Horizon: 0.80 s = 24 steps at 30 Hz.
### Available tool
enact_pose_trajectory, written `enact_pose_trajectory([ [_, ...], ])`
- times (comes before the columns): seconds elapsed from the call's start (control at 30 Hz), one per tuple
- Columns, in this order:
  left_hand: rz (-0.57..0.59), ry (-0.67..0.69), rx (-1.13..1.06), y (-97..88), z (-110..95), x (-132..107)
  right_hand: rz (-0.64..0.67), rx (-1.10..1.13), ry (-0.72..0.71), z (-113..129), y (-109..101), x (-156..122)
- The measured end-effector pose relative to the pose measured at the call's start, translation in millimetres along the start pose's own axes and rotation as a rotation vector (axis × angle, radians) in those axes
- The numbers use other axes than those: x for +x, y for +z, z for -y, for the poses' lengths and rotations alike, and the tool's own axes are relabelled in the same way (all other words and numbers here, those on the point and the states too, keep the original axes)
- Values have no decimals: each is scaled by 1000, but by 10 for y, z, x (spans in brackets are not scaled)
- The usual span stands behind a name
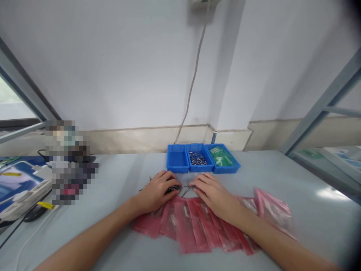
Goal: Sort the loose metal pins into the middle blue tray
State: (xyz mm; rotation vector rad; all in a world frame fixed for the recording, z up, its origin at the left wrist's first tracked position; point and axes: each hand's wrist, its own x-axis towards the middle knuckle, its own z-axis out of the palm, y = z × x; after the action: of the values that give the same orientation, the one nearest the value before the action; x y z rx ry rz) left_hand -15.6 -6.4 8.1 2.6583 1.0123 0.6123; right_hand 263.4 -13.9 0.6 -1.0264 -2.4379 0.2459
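Note:
My left hand (155, 192) lies on the table with its fingers curled over a small heap of thin dark metal pins (175, 188). My right hand (212, 194) rests palm down beside it, fingers stretched toward the same pins. Under both wrists a row of several red plastic bags (197, 226) is fanned out on the table. Just beyond the hands stand three blue bins: the left one (177, 159) looks bare inside, the middle one (197, 158) holds metal pins, the right one (224, 158) holds green bags.
A grey table (296, 180) runs to a white wall with a hanging cable (193, 82). At the left lie a white power strip (19, 199), cables and a pixelated patch. Metal frame bars (324, 101) stand at the right.

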Motion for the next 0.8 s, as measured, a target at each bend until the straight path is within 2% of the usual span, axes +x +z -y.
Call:
enact_pose_trajectory([
  [0.33,-15,24,-4,21,23,-3,-35,49,3,-9,1,-1],
  [0.8,1,8,-7,17,19,-7,-10,40,14,21,-22,7],
])
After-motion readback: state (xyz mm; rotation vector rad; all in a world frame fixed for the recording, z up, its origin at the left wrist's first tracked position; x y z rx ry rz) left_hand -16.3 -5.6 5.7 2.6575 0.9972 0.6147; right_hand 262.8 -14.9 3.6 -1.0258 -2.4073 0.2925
